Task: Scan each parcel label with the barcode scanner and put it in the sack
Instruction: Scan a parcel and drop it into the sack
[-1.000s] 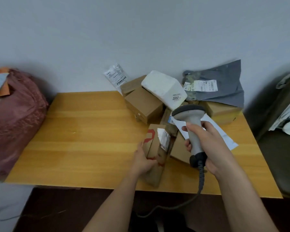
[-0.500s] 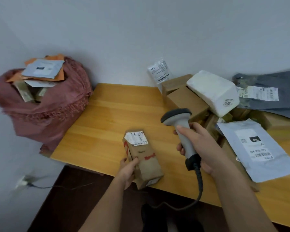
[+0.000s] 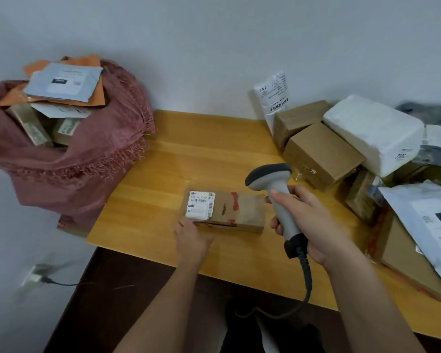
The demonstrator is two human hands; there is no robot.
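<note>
A long brown cardboard parcel (image 3: 239, 211) with red tape lies flat on the wooden table (image 3: 163, 189), its white barcode label (image 3: 200, 205) facing up at its left end. My left hand (image 3: 191, 238) holds the parcel's near left corner. My right hand (image 3: 308, 225) grips the handle of a grey barcode scanner (image 3: 273, 184), whose dark head hangs just above the parcel's right end. The scanner's cable drops below the table edge. A dusty-pink sack (image 3: 87, 159) stands left of the table, holding several parcels and envelopes.
A pile of parcels fills the table's right side: brown boxes (image 3: 318, 154), a white wrapped block (image 3: 374, 131), a white plastic mailer (image 3: 273, 95) leaning on the wall, a grey-white mailer (image 3: 428, 222) over a flat carton. A wall socket with a plug (image 3: 40, 275) is low left.
The view swung left, bringing the sack into sight. My left hand carried the parcel from the pile to the table's middle and laid it flat, label up. The scanner followed it.
</note>
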